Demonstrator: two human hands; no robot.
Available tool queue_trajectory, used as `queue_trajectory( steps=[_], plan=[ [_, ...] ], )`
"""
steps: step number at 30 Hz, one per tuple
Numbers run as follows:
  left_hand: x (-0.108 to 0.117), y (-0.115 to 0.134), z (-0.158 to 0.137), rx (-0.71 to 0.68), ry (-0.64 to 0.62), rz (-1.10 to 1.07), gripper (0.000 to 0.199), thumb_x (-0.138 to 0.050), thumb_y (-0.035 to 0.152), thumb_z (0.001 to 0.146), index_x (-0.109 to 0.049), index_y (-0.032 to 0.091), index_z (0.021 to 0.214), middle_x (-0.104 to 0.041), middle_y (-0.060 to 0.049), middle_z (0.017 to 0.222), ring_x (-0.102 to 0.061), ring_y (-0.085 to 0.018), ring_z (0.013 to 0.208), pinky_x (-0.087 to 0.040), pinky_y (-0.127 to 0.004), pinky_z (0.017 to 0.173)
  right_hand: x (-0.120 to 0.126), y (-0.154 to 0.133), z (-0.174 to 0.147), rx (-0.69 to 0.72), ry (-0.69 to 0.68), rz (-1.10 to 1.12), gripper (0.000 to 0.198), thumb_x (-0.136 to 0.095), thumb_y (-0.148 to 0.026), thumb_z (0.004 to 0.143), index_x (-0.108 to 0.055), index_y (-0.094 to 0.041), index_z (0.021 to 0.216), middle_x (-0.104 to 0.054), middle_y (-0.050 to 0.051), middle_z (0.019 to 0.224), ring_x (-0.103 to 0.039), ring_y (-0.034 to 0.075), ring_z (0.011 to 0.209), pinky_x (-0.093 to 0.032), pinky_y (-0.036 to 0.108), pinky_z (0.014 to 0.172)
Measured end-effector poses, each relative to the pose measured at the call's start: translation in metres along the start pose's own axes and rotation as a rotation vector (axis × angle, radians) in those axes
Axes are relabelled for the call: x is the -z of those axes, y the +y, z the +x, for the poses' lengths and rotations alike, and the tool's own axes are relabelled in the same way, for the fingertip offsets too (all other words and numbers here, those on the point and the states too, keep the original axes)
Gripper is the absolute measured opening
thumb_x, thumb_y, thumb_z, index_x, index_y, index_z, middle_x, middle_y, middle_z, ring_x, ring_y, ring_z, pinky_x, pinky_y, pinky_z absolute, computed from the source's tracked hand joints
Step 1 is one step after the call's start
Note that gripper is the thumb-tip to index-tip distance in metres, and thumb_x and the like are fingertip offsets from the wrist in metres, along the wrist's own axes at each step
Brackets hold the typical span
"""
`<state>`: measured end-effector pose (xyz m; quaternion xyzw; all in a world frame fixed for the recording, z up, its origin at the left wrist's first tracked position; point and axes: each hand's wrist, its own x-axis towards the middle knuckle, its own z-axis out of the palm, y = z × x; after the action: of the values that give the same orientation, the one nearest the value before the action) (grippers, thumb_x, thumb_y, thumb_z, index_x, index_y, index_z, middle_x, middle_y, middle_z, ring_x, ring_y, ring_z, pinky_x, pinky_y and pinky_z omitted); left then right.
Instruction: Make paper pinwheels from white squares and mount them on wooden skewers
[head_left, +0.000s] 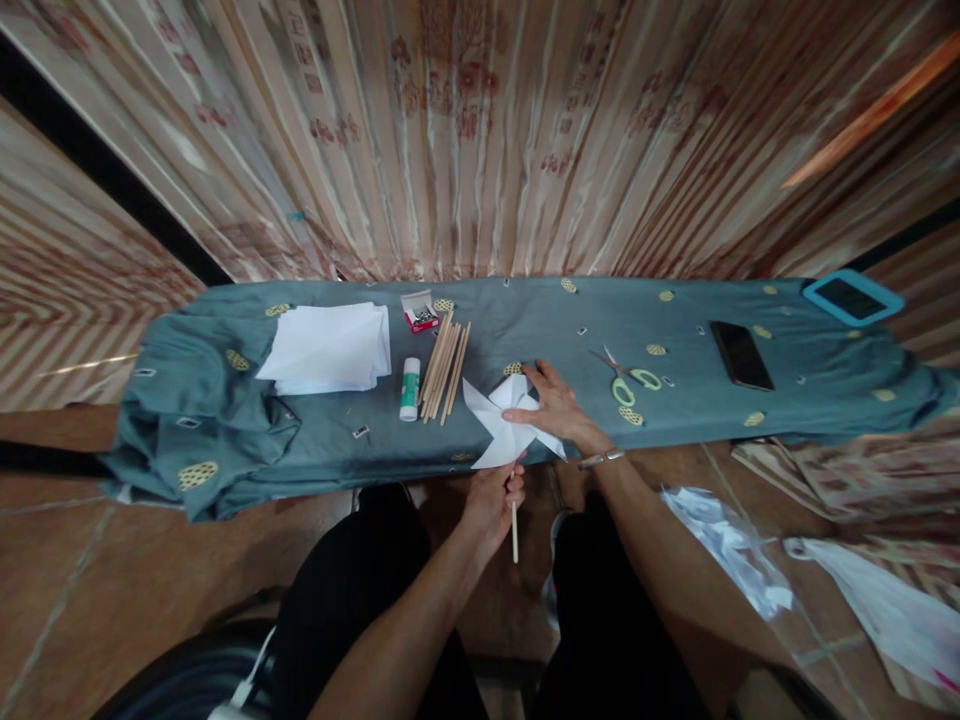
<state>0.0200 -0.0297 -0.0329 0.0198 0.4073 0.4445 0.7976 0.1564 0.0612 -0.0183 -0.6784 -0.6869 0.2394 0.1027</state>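
A white paper pinwheel (504, 440) is at the front edge of the cloth-covered table. My left hand (493, 503) is closed round a thin wooden stick (515, 535), whose lower end sticks out below the fist; its upper end is hidden by the paper. My right hand (556, 408) lies over the pinwheel's right side, the thumb pressing on the paper near its middle and the other fingers behind its far edge. Left of the pinwheel lie several loose wooden sticks (446, 368) and a green-and-white glue stick (409, 390).
White paper sheets (330, 348) are stacked on the left, near a small open red box (421, 313) of metal pieces. Scissors (626, 378), a phone (741, 354) and a blue-framed tablet (853, 298) lie to the right. Bags with paper scraps (724, 545) are on the floor.
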Motion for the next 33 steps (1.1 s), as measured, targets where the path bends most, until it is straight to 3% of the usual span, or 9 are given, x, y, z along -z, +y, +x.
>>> queue_trajectory(
  steps=[24, 33],
  plan=[
    [0.006, -0.003, 0.007, -0.033, -0.025, 0.054, 0.02, -0.078, 0.018, 0.061, -0.066, 0.007, 0.072, -0.052, 0.002, 0.053, -0.037, -0.001, 0.042, -0.018, -0.016, 0.039, -0.005, 0.0, 0.008, -0.037, -0.02, -0.015, 0.1, -0.07, -0.061, 0.064, -0.031, -0.013, 0.143, -0.018, 0.02, 0.154, -0.016, 0.032, 0.143, -0.019, 0.047, 0.113],
    [0.004, -0.006, 0.01, -0.063, -0.023, 0.064, 0.024, -0.081, 0.022, 0.058, -0.065, 0.009, 0.069, -0.054, 0.002, 0.053, -0.038, -0.002, 0.041, -0.021, -0.018, 0.041, -0.008, 0.003, 0.011, -0.04, -0.005, 0.06, 0.098, -0.073, -0.058, 0.061, -0.035, -0.019, 0.142, -0.019, 0.016, 0.155, -0.014, 0.035, 0.143, -0.018, 0.051, 0.113]
  ],
)
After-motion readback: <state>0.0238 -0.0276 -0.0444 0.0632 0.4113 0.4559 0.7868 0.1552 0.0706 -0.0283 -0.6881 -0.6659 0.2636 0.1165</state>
